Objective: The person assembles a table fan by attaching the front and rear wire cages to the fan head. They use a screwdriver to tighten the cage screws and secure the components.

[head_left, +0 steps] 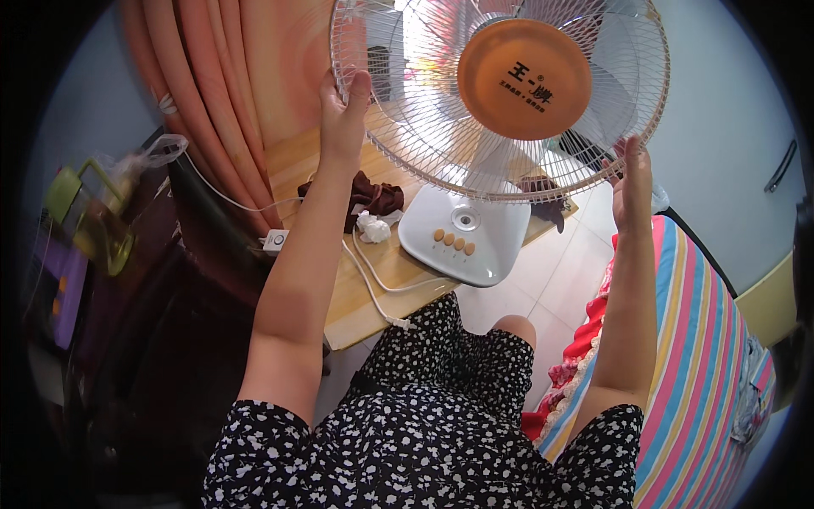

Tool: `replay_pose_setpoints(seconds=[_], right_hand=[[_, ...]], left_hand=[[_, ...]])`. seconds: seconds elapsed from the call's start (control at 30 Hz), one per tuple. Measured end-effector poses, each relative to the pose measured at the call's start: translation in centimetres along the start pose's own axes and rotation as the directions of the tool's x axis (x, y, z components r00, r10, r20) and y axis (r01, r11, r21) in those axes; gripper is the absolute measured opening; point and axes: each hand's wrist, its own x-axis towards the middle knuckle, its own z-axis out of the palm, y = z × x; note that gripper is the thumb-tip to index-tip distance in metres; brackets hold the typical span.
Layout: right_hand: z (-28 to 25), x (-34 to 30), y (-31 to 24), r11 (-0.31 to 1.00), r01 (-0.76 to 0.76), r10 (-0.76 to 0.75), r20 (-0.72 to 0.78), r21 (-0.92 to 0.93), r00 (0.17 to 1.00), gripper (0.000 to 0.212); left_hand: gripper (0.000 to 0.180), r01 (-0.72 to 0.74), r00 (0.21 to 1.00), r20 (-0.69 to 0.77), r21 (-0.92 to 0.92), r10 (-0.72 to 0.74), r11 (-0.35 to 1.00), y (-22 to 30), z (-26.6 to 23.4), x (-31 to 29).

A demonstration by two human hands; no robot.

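A white electric table fan [398, 144] with a round wire guard stands on the wooden table, its orange centre disc [526, 81] facing me. Its white base [500, 225] has a dial and a row of orange buttons [454, 243]. My left hand [343, 110] grips the guard's left rim, thumb up, its other fingers mostly hidden. On the lower right rim, my right hand [632, 182] holds the guard with its thumb up and fingers partly behind the wire. The guard hides most of the fan's neck.
On the wooden table [356, 297] lie a white cord with a plug [398, 322], crumpled white tissue [373, 226] and dark brown cloth [379, 197]. A white socket box [275, 241] sits at its left edge. Orange curtains [195, 93] hang behind; a striped bed cover [687, 339] is right.
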Motion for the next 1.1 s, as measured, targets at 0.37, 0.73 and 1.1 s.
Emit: replay_pose_setpoints(seconds=[0.37, 0.73, 1.1], right_hand=[[5.0, -8.6, 8.5, 0.678, -0.499, 0.406, 0.291, 0.54, 0.866, 0.099], [6.2, -8.7, 8.5, 0.52, -0.491, 0.412, 0.298, 0.699, 0.861, 0.102], [5.9, -12.1, 9.5, 0.65, -0.451, 0.355, 0.28, 0.611, 0.892, 0.092]], left_hand=[[0.105, 0.585, 0.811, 0.189, -0.288, -0.554, 0.758, -4.1, 0.1, -6.5], [0.1, 0.66, 0.75, 0.31, -0.409, -0.585, 0.63, -5.3, 0.7, -8.7], [0.025, 0.599, 0.75, 0.219, 0.173, -0.624, 0.782, -4.7, -11.0, -12.0]])
